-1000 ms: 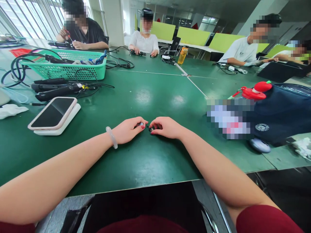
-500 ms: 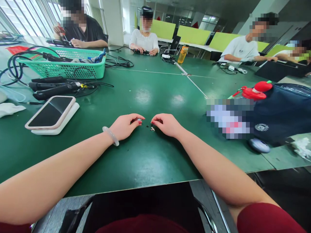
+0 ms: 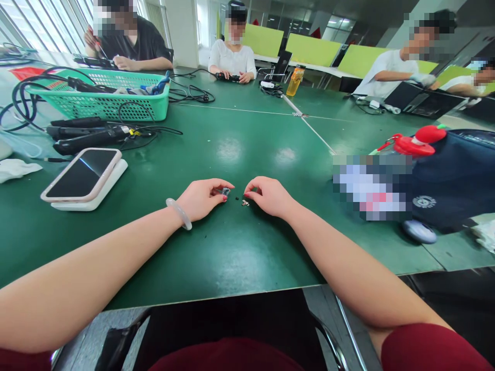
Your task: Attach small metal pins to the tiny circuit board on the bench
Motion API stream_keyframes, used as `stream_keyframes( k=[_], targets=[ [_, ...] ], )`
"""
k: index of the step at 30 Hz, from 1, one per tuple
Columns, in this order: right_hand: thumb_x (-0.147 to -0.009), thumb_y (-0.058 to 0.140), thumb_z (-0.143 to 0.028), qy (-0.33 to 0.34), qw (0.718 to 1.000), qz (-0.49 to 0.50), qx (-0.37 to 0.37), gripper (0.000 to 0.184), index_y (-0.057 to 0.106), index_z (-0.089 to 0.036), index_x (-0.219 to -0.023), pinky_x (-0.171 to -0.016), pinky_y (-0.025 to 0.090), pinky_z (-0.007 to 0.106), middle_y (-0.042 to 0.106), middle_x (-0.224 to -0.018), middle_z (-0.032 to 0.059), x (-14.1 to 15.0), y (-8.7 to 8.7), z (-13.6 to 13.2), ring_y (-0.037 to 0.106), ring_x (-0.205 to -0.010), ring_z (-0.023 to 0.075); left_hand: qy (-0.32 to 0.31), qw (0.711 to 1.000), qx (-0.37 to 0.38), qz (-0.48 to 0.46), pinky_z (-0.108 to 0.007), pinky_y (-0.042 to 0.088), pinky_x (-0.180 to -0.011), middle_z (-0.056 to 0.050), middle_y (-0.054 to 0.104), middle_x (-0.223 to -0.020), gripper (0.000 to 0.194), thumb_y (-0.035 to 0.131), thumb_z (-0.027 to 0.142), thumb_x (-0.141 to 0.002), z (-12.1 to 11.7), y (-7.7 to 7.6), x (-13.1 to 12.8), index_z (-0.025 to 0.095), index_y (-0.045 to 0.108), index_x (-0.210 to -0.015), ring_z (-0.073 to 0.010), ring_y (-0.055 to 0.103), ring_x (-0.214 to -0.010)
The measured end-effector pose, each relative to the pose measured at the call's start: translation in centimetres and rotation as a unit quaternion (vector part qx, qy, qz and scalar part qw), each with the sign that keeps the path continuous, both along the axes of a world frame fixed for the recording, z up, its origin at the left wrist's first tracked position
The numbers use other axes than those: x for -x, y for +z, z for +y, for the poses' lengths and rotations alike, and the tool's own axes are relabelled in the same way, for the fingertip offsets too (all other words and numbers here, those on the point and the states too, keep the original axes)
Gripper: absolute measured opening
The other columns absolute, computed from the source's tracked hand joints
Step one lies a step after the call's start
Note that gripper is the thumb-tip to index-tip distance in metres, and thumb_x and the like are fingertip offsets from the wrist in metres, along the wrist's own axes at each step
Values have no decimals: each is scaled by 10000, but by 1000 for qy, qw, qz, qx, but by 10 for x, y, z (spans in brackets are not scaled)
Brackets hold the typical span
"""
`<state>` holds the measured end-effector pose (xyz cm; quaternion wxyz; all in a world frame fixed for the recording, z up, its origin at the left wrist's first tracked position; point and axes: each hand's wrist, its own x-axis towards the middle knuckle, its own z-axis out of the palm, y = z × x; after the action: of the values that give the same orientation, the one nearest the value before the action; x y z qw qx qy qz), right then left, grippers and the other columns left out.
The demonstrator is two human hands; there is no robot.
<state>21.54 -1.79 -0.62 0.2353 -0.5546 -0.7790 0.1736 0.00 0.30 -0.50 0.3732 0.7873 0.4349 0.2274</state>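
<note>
We sit at the near edge of the green tabletop (image 3: 240, 273). Toward its right, along that edge, a computer mouse (image 3: 419, 232) lies beside a dark-blue bag (image 3: 444, 188). In from the middle of the edge, our left hand (image 3: 200, 200) pinches a small dark-and-silver part (image 3: 226, 191) between thumb and fingers. Our right hand (image 3: 273, 197) has thumb and forefinger drawn together; we can't make out whether they grip anything. Just beside that hand lie tiny metal pieces (image 3: 245, 203), with a tiny black piece (image 3: 237, 198) lying between our hands. Toward the left edge, a smartphone (image 3: 82, 175) lies on a white box (image 3: 77, 205); beyond it stands a green plastic basket (image 3: 143, 105). An orange bottle (image 3: 295, 81) stands near the far edge.
</note>
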Motion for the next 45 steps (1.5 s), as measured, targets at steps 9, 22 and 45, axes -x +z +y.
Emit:
stream_keyframes(
  k=[9,22,45],
  targets=[
    [-867,457,-179,-19,987,159,-23,248,648,-207,-1022,-641,450,251,623,-843,6,3,0,-3,506,-575,76,2,999,-40,8,-361,509,-862,-6,708,-851,340,630,324,-782,-1,3,1,234,656,-1109,-172,657,-804],
    [-755,635,-322,23,937,322,136,179,651,-152,-807,-483,431,197,604,-639,-13,16,1,-6,532,-512,72,2,994,-98,41,-332,482,-847,0,702,-851,348,629,355,-789,-3,8,-2,250,661,-1120,-177,630,-823],
    [-796,576,-200,45,983,177,-10,173,532,-229,-961,-671,463,259,688,-867,-6,18,2,-15,578,-628,102,-73,942,-288,156,-333,450,-822,-31,700,-892,526,571,362,-864,-6,8,-2,245,463,-1365,-211,593,-878]
  ],
)
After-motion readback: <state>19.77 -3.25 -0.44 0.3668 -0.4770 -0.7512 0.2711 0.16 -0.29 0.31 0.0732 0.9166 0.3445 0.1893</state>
